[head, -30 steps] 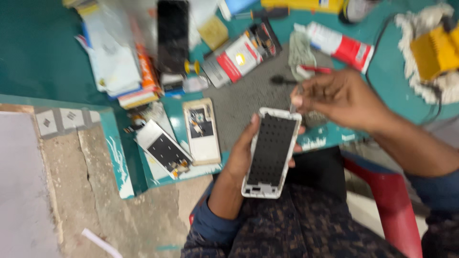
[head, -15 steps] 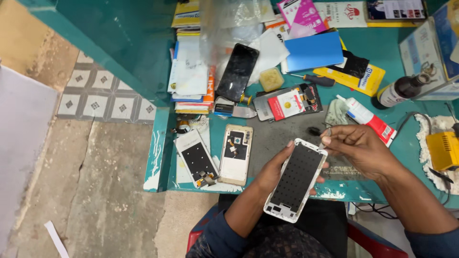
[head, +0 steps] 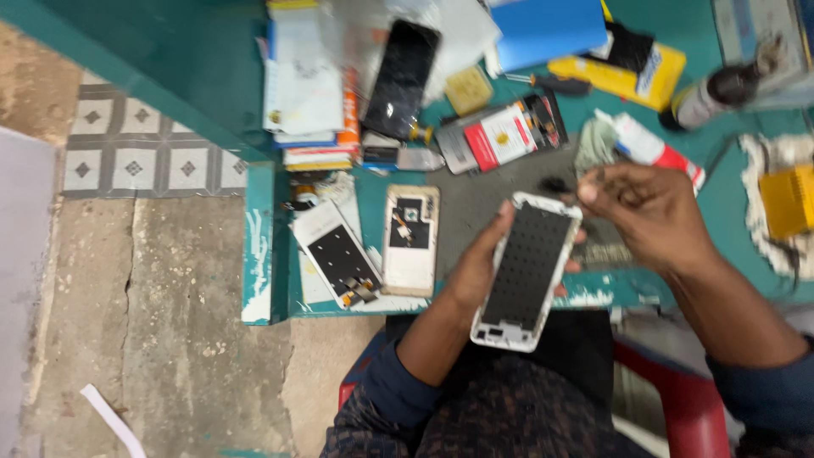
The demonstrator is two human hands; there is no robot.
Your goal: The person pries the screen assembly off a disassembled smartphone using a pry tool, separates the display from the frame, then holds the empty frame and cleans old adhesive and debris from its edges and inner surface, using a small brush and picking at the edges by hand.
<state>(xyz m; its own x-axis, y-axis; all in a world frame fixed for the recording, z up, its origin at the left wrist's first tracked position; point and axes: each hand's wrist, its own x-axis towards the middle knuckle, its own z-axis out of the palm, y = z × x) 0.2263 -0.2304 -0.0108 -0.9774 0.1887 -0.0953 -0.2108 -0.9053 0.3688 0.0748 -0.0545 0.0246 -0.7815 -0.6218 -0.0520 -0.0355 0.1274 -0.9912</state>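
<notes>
The left hand (head: pixel 475 271) is reaching up from the lap with the forearm angled toward the bench, and its fingers are wrapping around the back of a white phone frame (head: pixel 527 271), the thumb lying along the frame's left edge. The right hand (head: pixel 649 212) is coming in from the right with the wrist bent down, its fingertips pinching together just beside the frame's upper right corner; whether they are gripping something small there is too blurred to tell. The frame is sitting tilted over the front edge of the teal workbench (head: pixel 212 68), its top end leaning to the right above the grey mat (head: pixel 475 199) and its bottom end hanging over the person's lap. It is showing a dark, dotted inner panel ringed by a white bezel with rounded corners. To its left, a gold phone back (head: pixel 411 240) and a white phone part with a black panel (head: pixel 337 265) are lying side by side on the bench. A black phone screen (head: pixel 403 78) is resting farther back.
</notes>
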